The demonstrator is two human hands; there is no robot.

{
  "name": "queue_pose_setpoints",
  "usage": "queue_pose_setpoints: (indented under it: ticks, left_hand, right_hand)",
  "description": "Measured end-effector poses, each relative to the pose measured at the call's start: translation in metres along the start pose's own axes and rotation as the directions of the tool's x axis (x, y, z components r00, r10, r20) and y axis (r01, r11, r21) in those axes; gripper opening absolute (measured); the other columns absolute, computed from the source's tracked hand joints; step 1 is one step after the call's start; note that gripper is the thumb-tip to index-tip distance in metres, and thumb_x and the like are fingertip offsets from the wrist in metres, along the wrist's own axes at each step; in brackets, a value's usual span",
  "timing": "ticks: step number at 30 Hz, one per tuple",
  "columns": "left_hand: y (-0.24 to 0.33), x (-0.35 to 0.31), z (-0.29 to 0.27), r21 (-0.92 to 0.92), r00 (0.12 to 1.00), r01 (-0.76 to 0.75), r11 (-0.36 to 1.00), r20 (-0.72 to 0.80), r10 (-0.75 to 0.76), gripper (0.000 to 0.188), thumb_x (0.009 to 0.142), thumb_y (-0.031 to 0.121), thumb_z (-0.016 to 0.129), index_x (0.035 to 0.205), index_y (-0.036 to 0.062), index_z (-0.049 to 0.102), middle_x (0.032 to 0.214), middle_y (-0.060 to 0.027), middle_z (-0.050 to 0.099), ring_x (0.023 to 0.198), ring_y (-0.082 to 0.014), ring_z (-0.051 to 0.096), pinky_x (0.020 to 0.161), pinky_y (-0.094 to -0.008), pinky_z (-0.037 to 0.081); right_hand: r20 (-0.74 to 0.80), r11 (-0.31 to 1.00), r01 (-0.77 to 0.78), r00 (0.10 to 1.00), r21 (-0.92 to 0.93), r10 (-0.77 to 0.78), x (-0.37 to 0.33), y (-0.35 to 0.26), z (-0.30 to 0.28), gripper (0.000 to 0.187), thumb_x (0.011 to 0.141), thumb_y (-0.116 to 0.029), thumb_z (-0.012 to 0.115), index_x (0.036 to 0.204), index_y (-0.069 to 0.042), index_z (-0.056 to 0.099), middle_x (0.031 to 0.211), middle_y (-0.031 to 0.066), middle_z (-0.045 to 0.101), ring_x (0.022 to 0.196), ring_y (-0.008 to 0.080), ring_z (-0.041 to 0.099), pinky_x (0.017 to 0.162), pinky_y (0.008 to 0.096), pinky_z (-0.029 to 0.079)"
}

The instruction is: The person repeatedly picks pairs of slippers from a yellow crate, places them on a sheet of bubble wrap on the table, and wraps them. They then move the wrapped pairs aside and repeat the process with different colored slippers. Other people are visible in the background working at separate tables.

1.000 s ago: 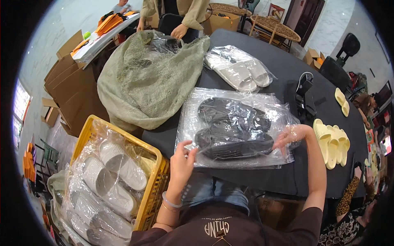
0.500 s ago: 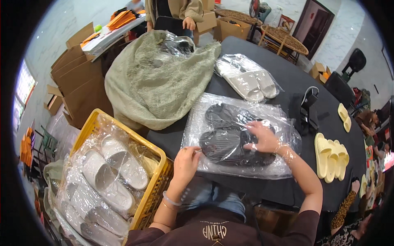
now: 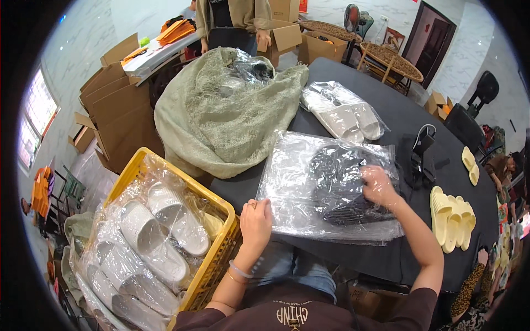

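A pair of black slippers (image 3: 343, 185) lies under clear plastic on a stack of clear plastic bags (image 3: 290, 182) in front of me. Glare blurs the slippers' outline. My left hand (image 3: 256, 220) is closed at the near left edge of the top plastic bag, pinching it. Over the right end of the slippers, my right hand (image 3: 380, 186) has its fingers curled into the plastic. Its fingertips are partly hidden.
A yellow crate (image 3: 223, 207) of bagged white slippers stands at left. Behind it sits a green woven sack (image 3: 221, 121). Bagged white slippers (image 3: 348, 113), a black stand device (image 3: 422, 151) and pale yellow slippers (image 3: 452, 218) are on the black table (image 3: 397, 105). A person (image 3: 234, 22) stands beyond.
The black slippers have shifted right relative to the bags, leaving flat plastic at left. My right hand has gone from spread fingers to curled ones and moved right. The view has shifted slightly.
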State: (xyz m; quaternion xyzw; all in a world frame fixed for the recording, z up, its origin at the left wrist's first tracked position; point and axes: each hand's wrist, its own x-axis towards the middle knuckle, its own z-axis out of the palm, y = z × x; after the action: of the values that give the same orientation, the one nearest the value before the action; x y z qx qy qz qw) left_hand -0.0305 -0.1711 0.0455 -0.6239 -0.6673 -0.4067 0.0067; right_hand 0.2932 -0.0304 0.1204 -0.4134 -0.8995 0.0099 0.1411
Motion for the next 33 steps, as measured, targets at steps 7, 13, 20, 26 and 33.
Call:
queue_pose_setpoints:
  ticks: [7, 13, 20, 26, 33]
  left_hand:
    - [0.015, 0.009, -0.015, -0.043, 0.996, -0.064, 0.997, 0.053, 0.066, 0.020, 0.079, 0.006, 0.065, 0.098, 0.0023, 0.066, 0.081, -0.0115, 0.058, 0.080, -0.0298, 0.055, 0.070, -0.0394, 0.044]
    - [0.012, 0.004, -0.007, 0.011, 0.988, -0.080, 0.997, 0.135, 0.077, 0.024, 0.077, 0.008, 0.067, 0.100, 0.0024, 0.066, 0.082, -0.0117, 0.058, 0.080, -0.0297, 0.054, 0.072, -0.0400, 0.044]
    - [0.033, 0.024, -0.032, 0.018, 0.984, -0.176, 0.984, 0.001, 0.176, 0.027, 0.078, 0.006, 0.066, 0.104, 0.0007, 0.062, 0.119, -0.0185, 0.056, 0.107, -0.0372, 0.054, 0.089, -0.0435, 0.044]
    - [0.025, 0.042, -0.006, -0.115, 0.969, -0.157, 0.981, 0.172, 0.175, 0.034, 0.088, 0.013, 0.054, 0.120, -0.0004, 0.054, 0.131, -0.0169, 0.051, 0.126, -0.0350, 0.044, 0.103, -0.0466, 0.035]
    - [-0.017, 0.019, 0.030, 0.169, 0.860, -0.470, 0.866, 0.310, 0.406, 0.047, 0.093, 0.030, 0.044, 0.131, 0.0012, 0.047, 0.133, -0.0142, 0.049, 0.127, -0.0291, 0.042, 0.108, -0.0447, 0.028]
  right_hand:
    - [-0.210, 0.903, -0.324, 0.939, -0.281, 0.271, -0.078, 0.039, -0.119, 0.022, 0.059, 0.002, 0.053, 0.080, 0.000, 0.050, 0.084, 0.0184, 0.054, 0.087, 0.0388, 0.051, 0.075, 0.0468, 0.038]
    - [-0.603, 0.611, -0.607, 0.757, -0.508, 0.250, -0.113, 0.067, -0.216, 0.039, 0.076, -0.002, 0.057, 0.114, 0.004, 0.053, 0.104, 0.0237, 0.056, 0.100, 0.0411, 0.053, 0.086, 0.0449, 0.042]
    - [-0.753, 0.909, -0.413, 0.615, -0.056, 0.234, -0.029, -0.001, -0.226, 0.037, 0.088, -0.012, 0.055, 0.118, 0.009, 0.052, 0.112, 0.0278, 0.059, 0.105, 0.0336, 0.059, 0.090, 0.0387, 0.043]
    - [-0.570, 0.962, -0.050, 0.797, 0.268, 0.200, 0.093, -0.156, -0.083, 0.024, 0.083, -0.019, 0.062, 0.089, 0.003, 0.054, 0.091, 0.0247, 0.058, 0.085, 0.0444, 0.056, 0.075, 0.0491, 0.045]
    - [-0.228, 0.913, -0.355, 0.889, 0.202, 0.396, 0.092, -0.164, 0.104, 0.028, 0.082, -0.027, 0.059, 0.093, -0.001, 0.055, 0.096, 0.0141, 0.060, 0.095, 0.0318, 0.060, 0.072, 0.0469, 0.053]
